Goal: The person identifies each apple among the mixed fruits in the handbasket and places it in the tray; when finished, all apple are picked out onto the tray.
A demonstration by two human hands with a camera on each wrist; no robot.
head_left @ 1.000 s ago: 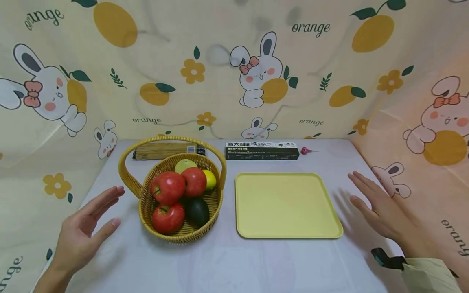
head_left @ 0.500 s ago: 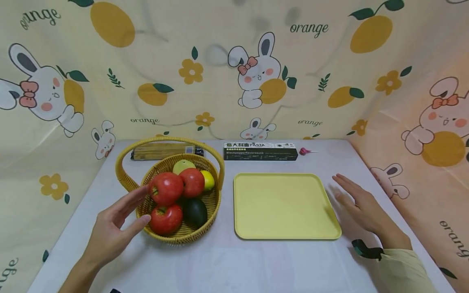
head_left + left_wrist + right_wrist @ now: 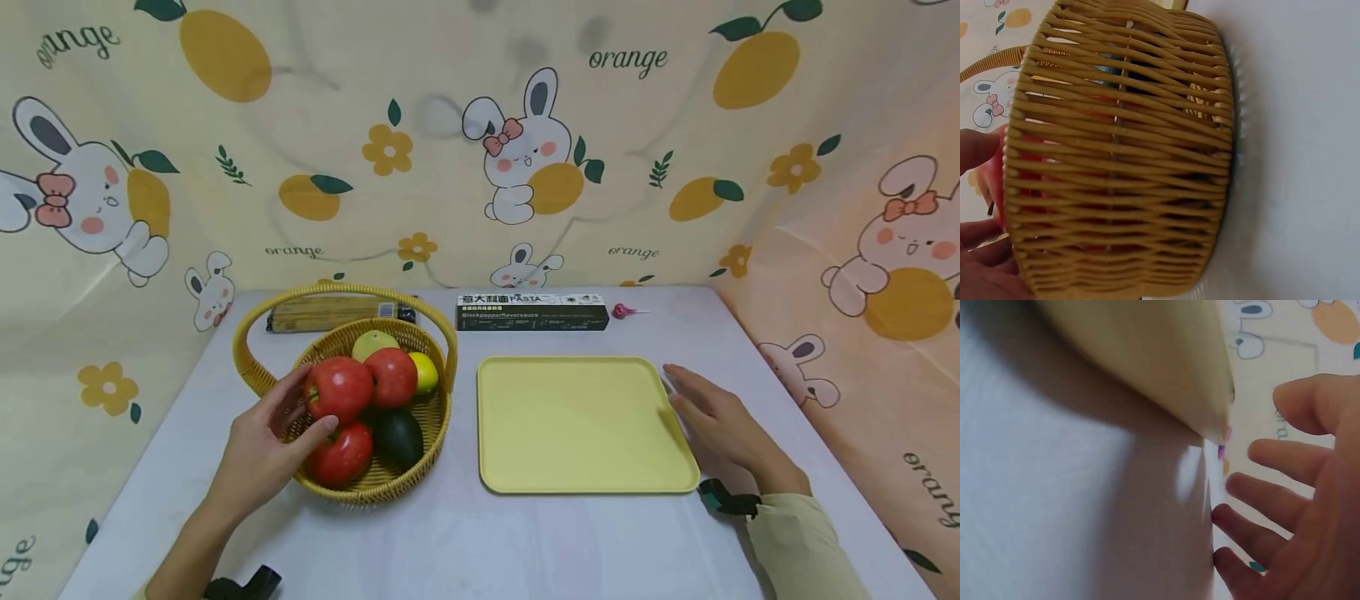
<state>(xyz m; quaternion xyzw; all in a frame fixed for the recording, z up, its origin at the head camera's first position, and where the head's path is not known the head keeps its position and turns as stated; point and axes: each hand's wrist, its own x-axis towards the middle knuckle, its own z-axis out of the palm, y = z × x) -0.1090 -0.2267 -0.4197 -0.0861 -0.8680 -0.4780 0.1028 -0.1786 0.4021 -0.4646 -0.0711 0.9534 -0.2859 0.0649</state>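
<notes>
Your left hand (image 3: 258, 443), thumb and fingers spread (grip unclear), is nearer: red apple (image 3: 339, 389) just to its right, atop the basket (image 3: 375, 492); round, no long axis. Right hand (image 3: 716, 419) spread beside tray (image 3: 577, 425).

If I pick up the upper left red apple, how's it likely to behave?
The apple should probably feel stiff, since its smooth skin shows no visible sagging. Its round shape looks apt to roll if pushed, and because it sticks up above the rim of the basket, a careless nudge might send it out. The glossy surface may be slightly slippery.
</notes>
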